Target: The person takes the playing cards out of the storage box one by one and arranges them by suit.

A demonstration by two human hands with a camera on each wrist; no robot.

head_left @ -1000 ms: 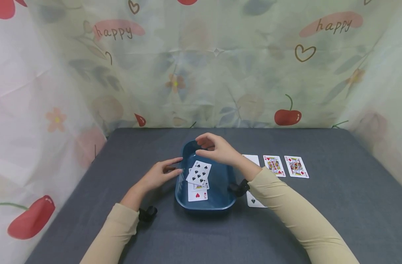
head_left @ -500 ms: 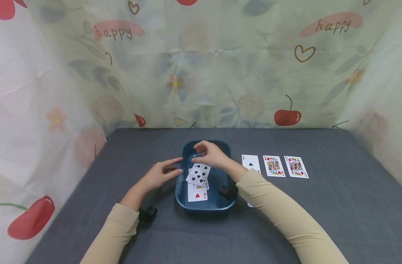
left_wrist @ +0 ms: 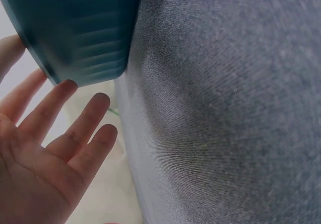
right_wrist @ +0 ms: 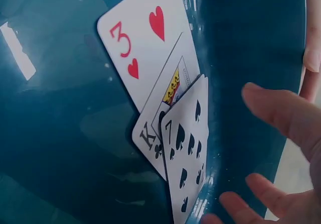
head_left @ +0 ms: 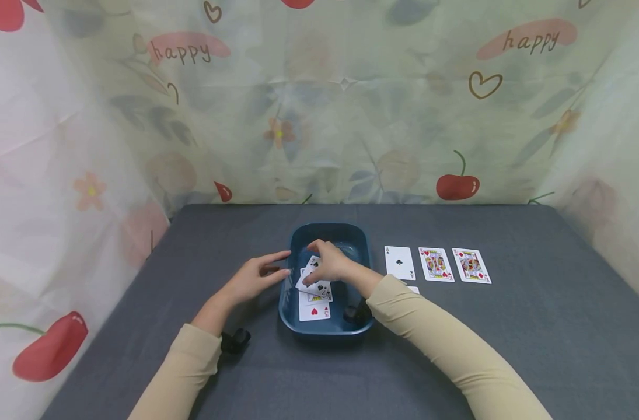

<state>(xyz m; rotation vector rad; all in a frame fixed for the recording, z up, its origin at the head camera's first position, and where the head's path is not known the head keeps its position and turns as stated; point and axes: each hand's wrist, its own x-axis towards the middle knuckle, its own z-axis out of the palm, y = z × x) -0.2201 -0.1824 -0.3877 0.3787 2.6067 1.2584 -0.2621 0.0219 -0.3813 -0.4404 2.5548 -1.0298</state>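
Note:
A dark blue plastic tray [head_left: 330,329] holds several overlapping playing cards near its left wall. The seven of spades [right_wrist: 188,148] lies on top, over a king of clubs [right_wrist: 149,133], with the three of hearts [right_wrist: 145,38] sticking out below. Above the seven, my right hand [head_left: 332,263] has its thumb [right_wrist: 278,112] and fingers spread apart, nothing between them, hiding part of that card in the head view. My left hand [head_left: 250,280] touches the tray's left rim with straight, spread fingers, also seen from the palm [left_wrist: 35,174] in the left wrist view.
Right of the tray, an ace of clubs [head_left: 400,263], a face card of hearts [head_left: 436,265] and a face card of diamonds [head_left: 471,266] lie face up on the dark grey cloth [head_left: 534,315]. One more card's edge [head_left: 414,289] peeks out beside the right sleeve [head_left: 445,344].
My right hand has come down and nearer over the seven of spades, uncovering the ace of clubs on the table. My left hand, the tray and the cards have stayed put.

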